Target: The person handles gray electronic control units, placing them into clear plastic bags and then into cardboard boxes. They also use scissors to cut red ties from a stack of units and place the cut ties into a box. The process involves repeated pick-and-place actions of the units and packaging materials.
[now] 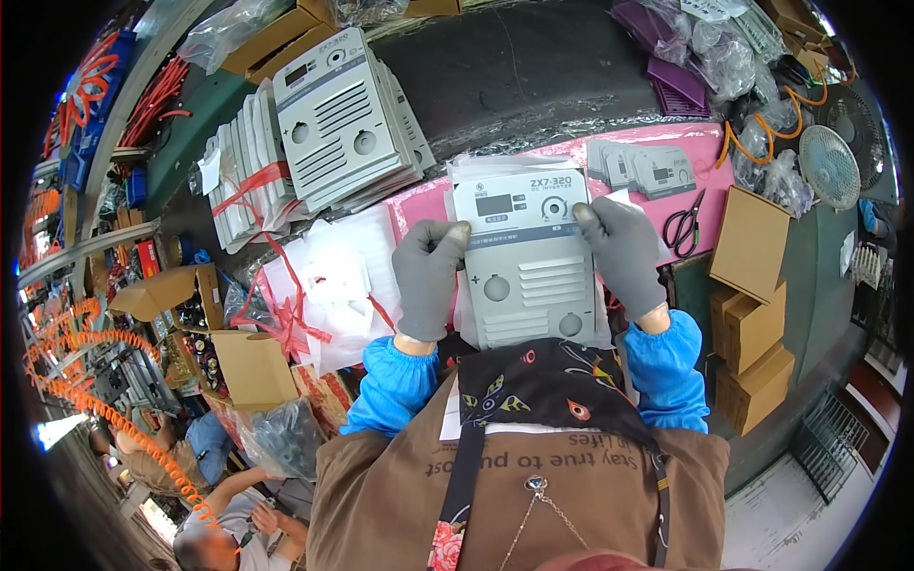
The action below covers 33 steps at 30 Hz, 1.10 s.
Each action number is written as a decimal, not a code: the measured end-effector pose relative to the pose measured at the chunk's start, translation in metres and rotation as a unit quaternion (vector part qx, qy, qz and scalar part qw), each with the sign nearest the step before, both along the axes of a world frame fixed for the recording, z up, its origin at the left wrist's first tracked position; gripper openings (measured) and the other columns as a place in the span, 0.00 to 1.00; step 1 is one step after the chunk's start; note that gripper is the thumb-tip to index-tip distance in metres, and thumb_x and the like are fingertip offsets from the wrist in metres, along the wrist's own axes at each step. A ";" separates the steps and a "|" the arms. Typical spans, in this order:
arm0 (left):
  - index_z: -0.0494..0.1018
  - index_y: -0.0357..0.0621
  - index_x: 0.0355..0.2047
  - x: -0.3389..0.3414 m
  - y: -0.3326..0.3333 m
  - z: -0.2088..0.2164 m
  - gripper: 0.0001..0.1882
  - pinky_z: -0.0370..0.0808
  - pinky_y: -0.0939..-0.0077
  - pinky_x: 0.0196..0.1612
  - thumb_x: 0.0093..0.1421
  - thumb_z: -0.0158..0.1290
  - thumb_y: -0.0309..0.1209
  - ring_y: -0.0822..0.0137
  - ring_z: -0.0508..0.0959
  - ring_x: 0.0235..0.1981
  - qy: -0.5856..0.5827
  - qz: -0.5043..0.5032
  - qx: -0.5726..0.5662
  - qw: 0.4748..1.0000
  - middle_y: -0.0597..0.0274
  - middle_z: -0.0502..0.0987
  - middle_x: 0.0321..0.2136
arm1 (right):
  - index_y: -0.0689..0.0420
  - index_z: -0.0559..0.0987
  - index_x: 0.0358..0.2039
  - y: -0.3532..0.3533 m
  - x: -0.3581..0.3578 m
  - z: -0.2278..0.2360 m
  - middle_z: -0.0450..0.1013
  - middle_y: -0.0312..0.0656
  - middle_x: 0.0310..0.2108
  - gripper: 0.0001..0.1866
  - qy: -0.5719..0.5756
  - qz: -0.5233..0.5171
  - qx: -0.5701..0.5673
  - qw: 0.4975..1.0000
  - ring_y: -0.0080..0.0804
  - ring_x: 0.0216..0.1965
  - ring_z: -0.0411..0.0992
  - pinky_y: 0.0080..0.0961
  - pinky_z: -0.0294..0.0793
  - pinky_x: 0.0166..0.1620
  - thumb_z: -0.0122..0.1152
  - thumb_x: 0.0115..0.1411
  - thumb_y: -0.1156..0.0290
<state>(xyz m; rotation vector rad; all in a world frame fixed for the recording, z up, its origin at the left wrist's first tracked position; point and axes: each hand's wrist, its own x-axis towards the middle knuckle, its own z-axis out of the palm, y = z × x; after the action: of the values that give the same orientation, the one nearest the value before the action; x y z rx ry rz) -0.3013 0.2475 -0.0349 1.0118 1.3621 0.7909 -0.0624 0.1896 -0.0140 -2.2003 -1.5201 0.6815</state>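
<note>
Left hand [427,276]: gloved, pinching the grey panel [526,249] by its left edge.
Right hand [628,257]: gloved, pinching the opposite edge, likely for level support.
Panel: face up, before the torso.
Scissors [683,230]: right, seemingly within reach.
Pink sheet [706,162]: on the table, probably scratch protection.
Panel stack [333,133]: farther left, presumably piled to save space.
</note>
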 end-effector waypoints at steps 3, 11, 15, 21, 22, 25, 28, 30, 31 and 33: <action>0.77 0.38 0.30 0.001 0.001 0.003 0.08 0.71 0.82 0.28 0.61 0.60 0.31 0.78 0.73 0.23 -0.001 0.002 -0.003 1.000 0.67 0.76 0.22 | 0.56 0.75 0.30 0.001 0.000 0.002 0.74 0.47 0.24 0.20 -0.007 0.002 -0.004 1.000 0.49 0.28 0.73 0.42 0.68 0.31 0.52 0.67 0.52; 0.77 0.38 0.31 0.003 0.000 0.004 0.08 0.72 0.81 0.29 0.61 0.59 0.31 0.76 0.74 0.23 -0.023 0.009 -0.016 1.000 0.65 0.77 0.23 | 0.56 0.76 0.29 -0.001 -0.001 -0.003 0.73 0.47 0.23 0.20 -0.022 0.000 0.020 1.000 0.50 0.27 0.73 0.41 0.68 0.30 0.52 0.67 0.52; 0.78 0.37 0.31 0.003 -0.001 0.002 0.08 0.73 0.80 0.29 0.61 0.59 0.30 0.76 0.74 0.23 -0.013 0.006 -0.015 1.000 0.64 0.77 0.24 | 0.56 0.76 0.29 -0.002 -0.001 -0.001 0.73 0.48 0.23 0.20 -0.027 0.004 0.029 0.999 0.50 0.26 0.73 0.42 0.67 0.30 0.52 0.67 0.52; 0.78 0.36 0.31 -0.001 0.000 0.004 0.09 0.71 0.79 0.29 0.60 0.60 0.31 0.77 0.72 0.24 0.012 0.017 -0.027 0.999 0.66 0.76 0.23 | 0.55 0.76 0.31 -0.001 -0.004 0.000 0.74 0.48 0.23 0.18 -0.020 0.002 -0.003 1.000 0.51 0.27 0.73 0.43 0.68 0.30 0.52 0.67 0.53; 0.78 0.36 0.31 0.000 0.001 0.006 0.09 0.71 0.79 0.29 0.59 0.60 0.31 0.77 0.72 0.24 0.013 0.017 -0.023 0.999 0.66 0.76 0.23 | 0.55 0.77 0.31 0.001 -0.005 0.002 0.74 0.48 0.24 0.18 -0.012 -0.003 0.001 1.000 0.51 0.27 0.73 0.43 0.69 0.31 0.52 0.67 0.53; 0.78 0.36 0.29 0.005 0.006 0.012 0.10 0.68 0.78 0.27 0.59 0.60 0.32 0.77 0.71 0.22 0.043 -0.004 0.004 0.999 0.66 0.75 0.21 | 0.55 0.77 0.32 0.000 -0.003 0.004 0.76 0.47 0.27 0.17 -0.013 -0.007 0.007 1.000 0.50 0.30 0.75 0.45 0.71 0.34 0.53 0.65 0.54; 0.78 0.36 0.27 0.000 0.003 -0.001 0.11 0.66 0.77 0.26 0.58 0.60 0.33 0.76 0.69 0.22 0.075 -0.003 0.031 0.997 0.67 0.74 0.19 | 0.53 0.80 0.37 -0.006 -0.003 -0.006 0.77 0.47 0.30 0.16 0.012 -0.015 -0.002 1.000 0.50 0.33 0.76 0.44 0.73 0.38 0.54 0.64 0.54; 0.77 0.35 0.27 0.002 0.003 0.002 0.11 0.65 0.77 0.27 0.59 0.59 0.32 0.76 0.68 0.24 0.093 -0.028 0.040 0.994 0.68 0.73 0.21 | 0.51 0.81 0.38 -0.010 -0.001 -0.018 0.78 0.48 0.31 0.16 0.029 -0.032 0.028 0.999 0.49 0.35 0.77 0.45 0.73 0.40 0.52 0.64 0.55; 0.77 0.36 0.28 0.001 0.001 0.002 0.11 0.65 0.77 0.28 0.59 0.58 0.33 0.76 0.67 0.24 0.110 -0.028 0.041 0.993 0.68 0.73 0.21 | 0.51 0.81 0.38 -0.010 -0.001 -0.024 0.78 0.49 0.32 0.15 0.076 -0.030 0.057 0.995 0.49 0.35 0.77 0.45 0.74 0.41 0.52 0.63 0.56; 0.74 0.36 0.30 0.007 -0.001 0.005 0.11 0.65 0.79 0.26 0.61 0.56 0.33 0.76 0.67 0.23 0.058 -0.018 0.037 0.997 0.66 0.72 0.22 | 0.51 0.81 0.39 -0.007 -0.001 -0.022 0.78 0.47 0.33 0.15 0.047 -0.023 0.020 0.998 0.48 0.36 0.77 0.44 0.74 0.42 0.50 0.64 0.57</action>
<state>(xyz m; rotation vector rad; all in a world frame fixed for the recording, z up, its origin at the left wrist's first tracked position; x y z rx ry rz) -0.2942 0.2462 -0.0297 1.1529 1.4178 0.7691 -0.0633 0.1824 -0.0363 -2.1361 -1.4199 0.7215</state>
